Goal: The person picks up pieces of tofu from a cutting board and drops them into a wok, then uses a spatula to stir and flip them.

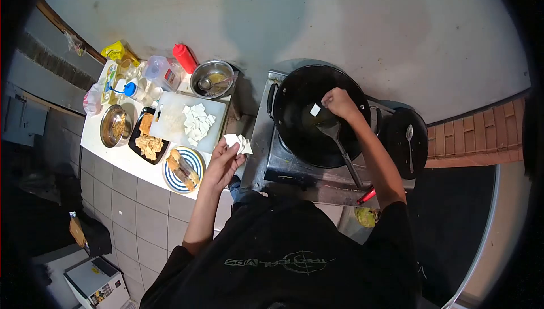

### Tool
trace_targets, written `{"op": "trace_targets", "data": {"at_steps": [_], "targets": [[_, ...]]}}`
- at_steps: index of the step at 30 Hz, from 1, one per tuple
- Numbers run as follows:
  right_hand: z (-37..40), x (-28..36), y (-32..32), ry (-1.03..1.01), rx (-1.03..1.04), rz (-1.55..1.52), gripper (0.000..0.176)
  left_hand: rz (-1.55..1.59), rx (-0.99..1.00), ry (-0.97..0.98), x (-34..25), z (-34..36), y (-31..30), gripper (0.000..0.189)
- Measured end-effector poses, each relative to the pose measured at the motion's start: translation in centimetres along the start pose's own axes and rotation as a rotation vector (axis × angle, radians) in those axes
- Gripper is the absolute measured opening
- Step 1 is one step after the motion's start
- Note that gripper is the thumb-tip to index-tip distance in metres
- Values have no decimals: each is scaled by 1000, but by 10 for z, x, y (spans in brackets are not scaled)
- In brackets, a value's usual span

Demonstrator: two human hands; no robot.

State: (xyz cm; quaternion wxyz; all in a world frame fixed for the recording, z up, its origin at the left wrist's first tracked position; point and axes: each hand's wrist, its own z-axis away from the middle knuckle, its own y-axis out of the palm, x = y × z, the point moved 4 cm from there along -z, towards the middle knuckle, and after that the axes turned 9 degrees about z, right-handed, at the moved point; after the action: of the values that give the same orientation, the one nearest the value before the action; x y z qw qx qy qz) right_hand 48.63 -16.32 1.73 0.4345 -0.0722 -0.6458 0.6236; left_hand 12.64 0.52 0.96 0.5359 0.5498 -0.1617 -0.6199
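Note:
My right hand reaches over the black wok and pinches one white square wrapper piece above the oil. A dark spatula leans in the wok, its handle pointing toward me. My left hand holds a small stack of white wrapper pieces at the edge of the white counter, between the counter and the stove. More white cut pieces lie heaped on the white cutting board.
The counter holds a striped plate with food, a black tray of fried pieces, two steel bowls, a red squeeze bottle and containers. A black lid with a spoon lies right of the stove.

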Motion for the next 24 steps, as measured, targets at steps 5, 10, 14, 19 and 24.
{"op": "trace_targets", "data": {"at_steps": [5, 10, 14, 19, 24], "targets": [[50, 81, -69, -174, -268, 38, 10, -12, 34, 34, 16, 3, 33, 20], [107, 139, -67, -323, 101, -310, 16, -63, 45, 61, 40, -4, 77, 26], [125, 141, -48, -407, 227, -416, 16, -49, 46, 109, 53, -9, 103, 20], [124, 119, -34, -307, 327, -565, 15, -29, 34, 128, 66, -7, 114, 25], [126, 114, -32, -230, 494, -659, 12, -69, 3, 108, 74, -10, 112, 30]]}}
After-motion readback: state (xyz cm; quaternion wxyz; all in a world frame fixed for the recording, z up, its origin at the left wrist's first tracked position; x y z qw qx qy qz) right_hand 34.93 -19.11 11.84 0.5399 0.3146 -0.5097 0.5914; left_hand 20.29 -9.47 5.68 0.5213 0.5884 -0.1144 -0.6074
